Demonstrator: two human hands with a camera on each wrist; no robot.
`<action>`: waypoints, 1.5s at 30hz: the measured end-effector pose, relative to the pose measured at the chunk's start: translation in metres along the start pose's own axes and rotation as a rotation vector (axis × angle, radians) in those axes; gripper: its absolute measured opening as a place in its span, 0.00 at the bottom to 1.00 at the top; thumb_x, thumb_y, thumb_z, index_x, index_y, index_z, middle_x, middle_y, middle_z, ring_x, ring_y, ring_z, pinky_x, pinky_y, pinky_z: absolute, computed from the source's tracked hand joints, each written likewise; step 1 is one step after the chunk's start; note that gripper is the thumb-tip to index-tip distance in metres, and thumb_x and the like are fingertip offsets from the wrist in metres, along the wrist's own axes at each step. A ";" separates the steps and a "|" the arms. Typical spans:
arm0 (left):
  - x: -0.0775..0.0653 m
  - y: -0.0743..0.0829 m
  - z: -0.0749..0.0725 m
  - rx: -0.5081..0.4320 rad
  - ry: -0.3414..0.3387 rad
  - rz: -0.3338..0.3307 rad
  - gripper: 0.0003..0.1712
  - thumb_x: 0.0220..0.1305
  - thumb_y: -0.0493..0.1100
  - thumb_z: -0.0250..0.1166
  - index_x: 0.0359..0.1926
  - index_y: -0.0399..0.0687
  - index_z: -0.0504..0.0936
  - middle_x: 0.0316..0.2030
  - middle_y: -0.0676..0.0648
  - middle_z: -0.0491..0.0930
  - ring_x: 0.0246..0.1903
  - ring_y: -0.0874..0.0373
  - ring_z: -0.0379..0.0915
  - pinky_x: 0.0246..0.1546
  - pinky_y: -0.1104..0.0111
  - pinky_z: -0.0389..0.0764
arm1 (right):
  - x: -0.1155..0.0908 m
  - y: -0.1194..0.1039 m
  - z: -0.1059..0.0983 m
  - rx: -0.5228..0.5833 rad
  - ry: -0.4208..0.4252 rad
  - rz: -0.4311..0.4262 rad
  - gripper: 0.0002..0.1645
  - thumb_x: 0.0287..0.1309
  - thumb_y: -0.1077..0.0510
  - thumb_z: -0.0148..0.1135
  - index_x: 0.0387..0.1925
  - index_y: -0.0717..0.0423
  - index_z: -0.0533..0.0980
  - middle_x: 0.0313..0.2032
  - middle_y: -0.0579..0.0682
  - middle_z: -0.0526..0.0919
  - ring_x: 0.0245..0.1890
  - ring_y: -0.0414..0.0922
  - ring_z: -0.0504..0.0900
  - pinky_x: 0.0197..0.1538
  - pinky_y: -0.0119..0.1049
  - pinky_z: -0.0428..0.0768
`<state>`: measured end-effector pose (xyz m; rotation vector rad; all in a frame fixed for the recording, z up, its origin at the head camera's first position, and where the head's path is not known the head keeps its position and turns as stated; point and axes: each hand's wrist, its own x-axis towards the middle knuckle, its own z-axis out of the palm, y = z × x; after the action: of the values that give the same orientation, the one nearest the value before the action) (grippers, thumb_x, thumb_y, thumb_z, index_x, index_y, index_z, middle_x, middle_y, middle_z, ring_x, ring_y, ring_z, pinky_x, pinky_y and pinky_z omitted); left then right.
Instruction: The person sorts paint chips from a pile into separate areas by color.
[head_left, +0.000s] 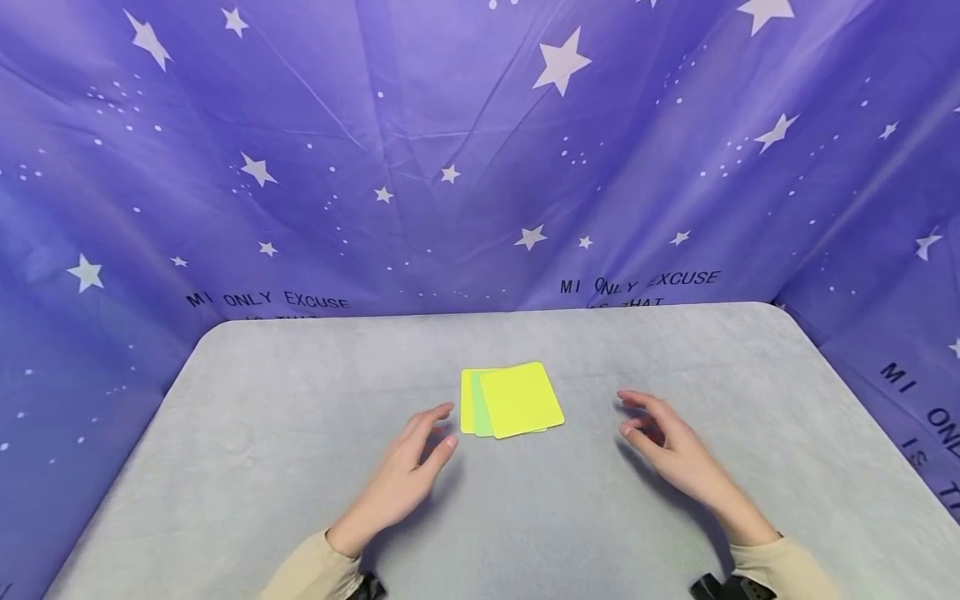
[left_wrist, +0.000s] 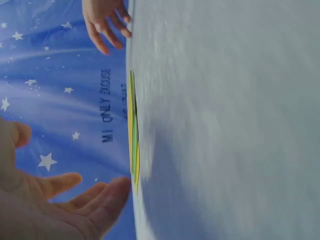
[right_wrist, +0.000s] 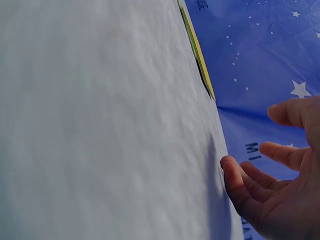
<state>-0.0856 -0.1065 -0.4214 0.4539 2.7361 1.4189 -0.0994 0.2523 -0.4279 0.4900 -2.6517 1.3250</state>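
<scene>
in the head view, the overlapping cards (head_left: 522, 400) lie on the table (head_left: 540, 525) between your hands; your left hand (head_left: 403, 475), fingers relaxed and holding nothing, is just beside them, your right hand (head_left: 681, 454), likewise loose, farther off. in the left wrist view, your fingers spread near the cards. in the right wrist view, your parted fingers stand apart from them.

1) Cards (head_left: 525, 400): I count three, of which two are yellow and one is green
2) One left hand (head_left: 393, 479), at about 8 o'clock from the cards, and one right hand (head_left: 682, 458), between 3 and 4 o'clock, which makes two
3) Beige sleeves (head_left: 309, 571): two, at 8 and 4 o'clock
4) Black wrist devices (head_left: 738, 588): two, both partly visible
5) Table (head_left: 247, 450): one
6) Printed "MI ONLY EXCUSE" lines (head_left: 684, 278): three, at about 10, 2 and 3 o'clock, the last one cut off
</scene>
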 end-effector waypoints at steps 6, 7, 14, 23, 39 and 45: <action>0.016 0.004 0.018 -0.182 -0.016 -0.030 0.24 0.69 0.40 0.57 0.64 0.38 0.69 0.55 0.39 0.74 0.46 0.52 0.77 0.45 0.61 0.77 | 0.008 -0.004 0.014 0.192 -0.023 0.085 0.23 0.62 0.70 0.56 0.59 0.70 0.70 0.49 0.65 0.78 0.39 0.37 0.78 0.37 0.27 0.76; 0.019 0.004 0.021 -0.212 -0.028 -0.037 0.24 0.69 0.39 0.57 0.64 0.38 0.69 0.55 0.39 0.74 0.47 0.52 0.78 0.46 0.62 0.77 | 0.010 -0.005 0.016 0.217 -0.032 0.108 0.22 0.63 0.70 0.55 0.59 0.70 0.69 0.49 0.65 0.78 0.39 0.37 0.78 0.37 0.28 0.76; 0.029 0.007 0.039 -0.354 -0.063 -0.110 0.27 0.65 0.35 0.58 0.64 0.35 0.67 0.58 0.36 0.71 0.47 0.49 0.77 0.43 0.66 0.77 | 0.023 -0.019 0.035 0.285 -0.123 0.186 0.26 0.63 0.67 0.57 0.62 0.69 0.67 0.53 0.65 0.76 0.45 0.48 0.78 0.43 0.30 0.76; 0.032 0.012 0.042 -0.425 -0.047 -0.191 0.29 0.62 0.34 0.58 0.64 0.35 0.67 0.51 0.39 0.77 0.42 0.52 0.77 0.42 0.64 0.77 | 0.037 -0.029 0.046 0.318 -0.192 0.217 0.31 0.63 0.67 0.57 0.66 0.69 0.63 0.58 0.65 0.73 0.45 0.49 0.75 0.43 0.30 0.75; 0.040 0.010 0.044 -0.677 -0.047 -0.242 0.23 0.65 0.30 0.52 0.61 0.30 0.66 0.58 0.33 0.68 0.50 0.44 0.74 0.46 0.61 0.80 | 0.038 -0.035 0.045 0.254 -0.189 0.213 0.34 0.61 0.67 0.57 0.68 0.66 0.61 0.57 0.64 0.73 0.44 0.48 0.74 0.43 0.34 0.74; 0.038 0.011 0.044 -0.739 -0.015 -0.275 0.23 0.62 0.27 0.51 0.59 0.28 0.66 0.59 0.32 0.68 0.47 0.49 0.75 0.45 0.64 0.80 | 0.031 -0.036 0.042 0.249 -0.209 0.197 0.33 0.62 0.67 0.58 0.68 0.63 0.63 0.57 0.62 0.74 0.45 0.48 0.76 0.44 0.33 0.75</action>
<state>-0.1128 -0.0557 -0.4342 0.0450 1.9343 2.1296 -0.1147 0.1917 -0.4181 0.4257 -2.7743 1.7680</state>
